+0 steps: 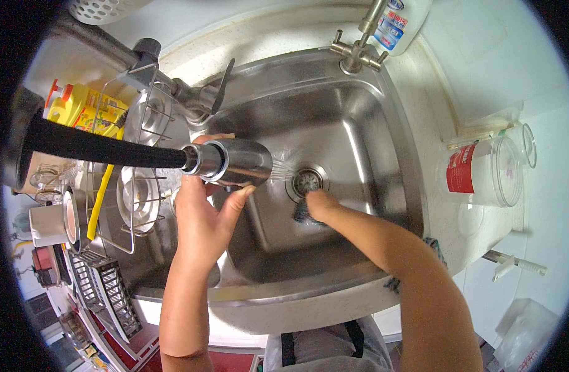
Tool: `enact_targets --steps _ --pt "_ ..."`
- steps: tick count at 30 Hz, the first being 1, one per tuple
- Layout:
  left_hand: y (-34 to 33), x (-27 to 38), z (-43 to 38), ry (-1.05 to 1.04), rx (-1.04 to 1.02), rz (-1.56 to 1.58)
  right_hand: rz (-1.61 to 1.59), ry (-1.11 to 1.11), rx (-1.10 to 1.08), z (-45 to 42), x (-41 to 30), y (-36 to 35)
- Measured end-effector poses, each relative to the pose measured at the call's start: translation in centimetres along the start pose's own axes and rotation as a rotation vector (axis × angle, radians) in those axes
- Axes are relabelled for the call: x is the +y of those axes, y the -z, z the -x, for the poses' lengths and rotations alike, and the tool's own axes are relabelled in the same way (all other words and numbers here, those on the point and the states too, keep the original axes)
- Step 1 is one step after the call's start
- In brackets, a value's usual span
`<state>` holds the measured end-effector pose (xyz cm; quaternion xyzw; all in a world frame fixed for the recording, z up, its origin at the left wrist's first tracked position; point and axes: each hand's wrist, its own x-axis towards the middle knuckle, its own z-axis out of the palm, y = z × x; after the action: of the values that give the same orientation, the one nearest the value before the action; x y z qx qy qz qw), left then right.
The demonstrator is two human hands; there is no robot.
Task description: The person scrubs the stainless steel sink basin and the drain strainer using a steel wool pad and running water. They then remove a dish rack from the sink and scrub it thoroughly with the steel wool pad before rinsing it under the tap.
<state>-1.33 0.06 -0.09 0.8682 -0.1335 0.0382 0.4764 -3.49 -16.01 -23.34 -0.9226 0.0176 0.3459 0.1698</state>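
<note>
My left hand (198, 218) grips the chrome pull-out spray head (247, 162) of the kitchen faucet, thumb beneath its body. A spray of water (280, 170) runs from its nozzle toward the round drain strainer (308, 182) in the stainless steel sink basin (293, 251). My right hand (322, 204), blurred, is low in the basin at the drain's near edge. Under its fingers shows a dark scouring pad or cloth (305, 214); its exact kind cannot be made out. The fingers are mostly hidden from above. A black hose (112, 146) runs left from the spray head.
A wire rack (133, 232) with metal bowls and a yellow-handled brush (100, 200) spans the sink's left side. Yellow detergent bottle (82, 109) stands behind it. A second tap (357, 53) and a white bottle (400, 28) are at the back; a clear plastic jar (491, 172) is right.
</note>
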Motion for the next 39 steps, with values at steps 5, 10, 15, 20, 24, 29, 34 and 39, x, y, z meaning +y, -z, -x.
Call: enact_targets --steps 5,10,15,20,24,29,34,39 --pt "-0.2 0.1 -0.2 -0.020 -0.015 0.040 0.092 0.248 0.080 -3.1 -1.7 -0.5" --pt "0.2 0.2 -0.1 0.050 0.001 0.006 0.381 0.296 0.273 -1.4 1.2 3.6" --pt "-0.1 0.1 -0.5 0.081 -0.071 0.108 0.386 0.294 0.464 -5.9 0.5 -3.1" --pt "-0.1 -0.2 -0.4 0.119 -0.070 0.062 -0.004 0.017 0.135 -9.0 1.9 -5.3" --pt "0.2 -0.1 -0.3 0.026 -0.091 0.062 0.506 0.383 -0.086 -5.7 -1.2 0.1" --pt "0.9 1.0 -0.7 0.079 -0.118 0.042 0.177 0.018 0.199 -8.4 -0.3 -2.5" --pt "0.8 0.5 -0.5 0.113 -0.114 -0.019 0.212 0.023 0.161 -9.5 0.9 -4.0" --pt "0.3 0.5 -0.6 0.080 -0.131 0.046 0.606 0.643 0.062 -7.7 2.0 -1.6"
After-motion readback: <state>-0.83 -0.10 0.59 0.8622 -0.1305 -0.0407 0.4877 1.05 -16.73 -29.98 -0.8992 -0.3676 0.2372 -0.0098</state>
